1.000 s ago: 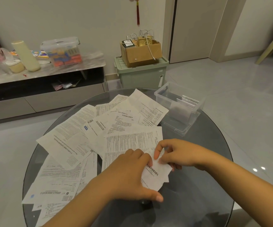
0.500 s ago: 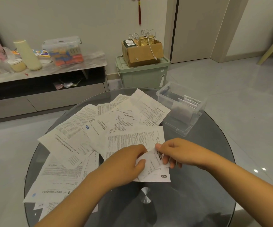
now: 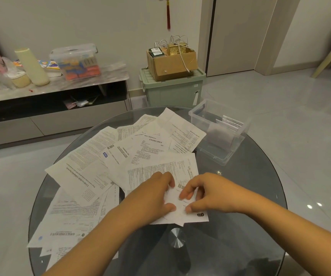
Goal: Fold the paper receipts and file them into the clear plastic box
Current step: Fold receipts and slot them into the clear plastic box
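Several white printed receipts (image 3: 93, 172) lie spread over the round glass table (image 3: 250, 186). At its near middle, both hands work one small receipt (image 3: 180, 214) that is partly folded. My left hand (image 3: 152, 198) pinches its left side between thumb and fingers. My right hand (image 3: 208, 194) pinches its right side, fingertips pressing on the paper. The clear plastic box (image 3: 220, 150) stands open at the table's far right, with a few folded papers upright inside it.
A metal table hub (image 3: 177, 239) shows through the glass below the hands. Behind the table stand a green storage bin (image 3: 172, 92) with a cardboard box (image 3: 172, 62) on top, and a low cabinet (image 3: 51, 108) with clutter at the left.
The small receipt has been folded over and pressed lower onto the table. Both hands shifted slightly toward each other on it.
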A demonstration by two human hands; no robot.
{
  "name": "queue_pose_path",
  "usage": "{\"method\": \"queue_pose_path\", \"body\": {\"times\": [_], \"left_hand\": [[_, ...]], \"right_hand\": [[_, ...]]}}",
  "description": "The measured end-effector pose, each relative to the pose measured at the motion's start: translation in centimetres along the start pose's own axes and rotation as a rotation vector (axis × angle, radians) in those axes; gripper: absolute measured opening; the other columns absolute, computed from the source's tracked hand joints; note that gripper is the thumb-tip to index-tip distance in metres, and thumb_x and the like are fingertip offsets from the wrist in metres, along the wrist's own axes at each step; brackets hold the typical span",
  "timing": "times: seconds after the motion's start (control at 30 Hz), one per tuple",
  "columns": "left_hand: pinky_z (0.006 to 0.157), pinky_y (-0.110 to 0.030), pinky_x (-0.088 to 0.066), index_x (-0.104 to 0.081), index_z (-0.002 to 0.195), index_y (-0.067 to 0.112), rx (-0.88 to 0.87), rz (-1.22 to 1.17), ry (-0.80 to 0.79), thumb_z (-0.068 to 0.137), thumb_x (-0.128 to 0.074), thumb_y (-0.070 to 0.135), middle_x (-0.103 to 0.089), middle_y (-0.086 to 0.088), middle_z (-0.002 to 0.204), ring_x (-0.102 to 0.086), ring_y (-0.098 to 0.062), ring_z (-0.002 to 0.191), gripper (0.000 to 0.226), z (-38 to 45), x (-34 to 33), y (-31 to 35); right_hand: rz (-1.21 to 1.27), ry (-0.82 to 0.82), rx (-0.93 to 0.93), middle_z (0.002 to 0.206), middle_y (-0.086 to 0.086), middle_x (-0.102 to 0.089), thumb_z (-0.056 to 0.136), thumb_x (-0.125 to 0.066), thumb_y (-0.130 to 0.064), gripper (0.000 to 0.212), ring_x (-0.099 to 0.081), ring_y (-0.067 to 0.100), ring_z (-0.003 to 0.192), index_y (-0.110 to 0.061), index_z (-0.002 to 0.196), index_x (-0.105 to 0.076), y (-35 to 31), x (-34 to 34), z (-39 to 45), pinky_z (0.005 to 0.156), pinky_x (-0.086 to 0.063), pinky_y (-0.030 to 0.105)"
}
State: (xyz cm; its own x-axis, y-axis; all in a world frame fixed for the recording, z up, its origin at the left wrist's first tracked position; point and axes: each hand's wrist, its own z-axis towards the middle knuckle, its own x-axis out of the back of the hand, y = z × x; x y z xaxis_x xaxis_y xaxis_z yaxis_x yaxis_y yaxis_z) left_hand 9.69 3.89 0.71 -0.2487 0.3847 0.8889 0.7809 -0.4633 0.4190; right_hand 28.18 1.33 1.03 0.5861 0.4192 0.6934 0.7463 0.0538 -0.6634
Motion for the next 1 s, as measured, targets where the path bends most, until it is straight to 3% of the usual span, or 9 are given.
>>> {"method": "queue_pose_path", "body": {"times": [0.13, 0.27, 0.4, 0.53, 0.67, 0.77, 0.9, 1.0], "left_hand": [[0.074, -0.024, -0.044, -0.046, 0.109, 0.031, -0.032, 0.053, -0.066, 0.081, -0.067, 0.041, -0.041, 0.01, 0.106, -0.05, -0.009, 0.085, 0.036, -0.1, -0.3, 0.3], [0.069, -0.024, -0.04, -0.046, 0.116, 0.034, -0.044, 0.13, -0.129, 0.069, -0.073, 0.055, -0.033, 0.011, 0.112, -0.045, -0.008, 0.092, 0.058, -0.4, -0.1, -0.1], [0.079, -0.025, -0.045, -0.045, 0.116, 0.03, -0.118, 0.148, -0.123, 0.069, -0.073, 0.052, -0.032, 0.013, 0.117, -0.042, -0.007, 0.104, 0.059, -0.6, 0.1, -0.1], [0.087, -0.027, -0.044, -0.05, 0.111, 0.028, -0.171, 0.108, -0.127, 0.075, -0.065, 0.052, -0.042, 0.015, 0.114, -0.038, -0.002, 0.107, 0.045, -0.5, 0.1, -0.2], [0.089, -0.032, -0.046, -0.06, 0.104, 0.028, -0.149, 0.028, -0.13, 0.078, -0.049, 0.054, -0.051, 0.015, 0.108, -0.044, -0.001, 0.102, 0.038, -0.3, 0.4, -0.4], [0.085, -0.034, -0.047, -0.064, 0.098, 0.024, -0.129, 0.004, -0.079, 0.09, -0.048, 0.048, -0.057, 0.011, 0.1, -0.049, -0.005, 0.094, 0.031, -0.1, 0.4, -0.3], [0.081, -0.033, -0.049, -0.062, 0.1, 0.023, -0.052, -0.064, -0.052, 0.091, -0.04, 0.056, -0.06, 0.008, 0.096, -0.055, -0.009, 0.087, 0.04, -0.1, 0.6, 0.2], [0.076, -0.018, -0.044, -0.054, 0.114, 0.03, -0.067, -0.051, -0.038, 0.092, -0.047, 0.05, -0.055, 0.014, 0.106, -0.05, -0.002, 0.087, 0.031, -0.1, 0.4, 0.1]], "right_hand": [[-0.106, -0.047, 0.024, 0.093, -0.019, -0.049, 0.072, -0.078, -0.038, 0.043, -0.051, 0.0, 0.077, -0.03, 0.112, -0.063, -0.1, -0.2, -0.2, 0.066, -0.039, 0.007], [-0.163, -0.082, 0.063, 0.104, -0.013, -0.045, 0.067, -0.08, -0.041, 0.053, -0.047, 0.004, 0.087, -0.031, 0.113, -0.056, 0.0, -0.4, -0.4, 0.076, -0.043, 0.017], [-0.28, -0.076, 0.093, 0.101, -0.013, -0.038, 0.065, -0.08, -0.044, 0.056, -0.042, 0.006, 0.09, -0.034, 0.108, -0.045, -0.1, -1.0, -0.5, 0.074, -0.039, 0.019], [-0.282, -0.094, 0.101, 0.11, -0.008, -0.041, 0.071, -0.075, -0.045, 0.05, -0.045, 0.01, 0.099, -0.03, 0.111, -0.047, -0.2, -1.0, -0.6, 0.083, -0.043, 0.025], [-0.177, -0.109, 0.064, 0.104, -0.002, -0.057, 0.08, -0.067, -0.038, 0.028, -0.055, 0.012, 0.09, -0.026, 0.105, -0.06, -0.4, 0.0, -0.8, 0.076, -0.046, 0.024], [-0.071, -0.088, 0.027, 0.09, -0.01, -0.064, 0.086, -0.06, -0.031, 0.013, -0.057, 0.003, 0.077, -0.026, 0.096, -0.066, -0.3, 0.5, -0.7, 0.065, -0.044, 0.011], [-0.056, 0.002, 0.017, 0.081, -0.005, -0.065, 0.092, -0.053, -0.03, 0.018, -0.052, 0.003, 0.064, -0.018, 0.09, -0.068, 0.1, 0.5, -0.3, 0.058, -0.04, 0.013], [-0.138, 0.097, -0.004, 0.082, -0.003, -0.064, 0.093, -0.051, -0.029, 0.02, -0.049, 0.006, 0.063, -0.015, 0.09, -0.065, 0.6, 0.1, 0.1, 0.056, -0.035, 0.014]]}}
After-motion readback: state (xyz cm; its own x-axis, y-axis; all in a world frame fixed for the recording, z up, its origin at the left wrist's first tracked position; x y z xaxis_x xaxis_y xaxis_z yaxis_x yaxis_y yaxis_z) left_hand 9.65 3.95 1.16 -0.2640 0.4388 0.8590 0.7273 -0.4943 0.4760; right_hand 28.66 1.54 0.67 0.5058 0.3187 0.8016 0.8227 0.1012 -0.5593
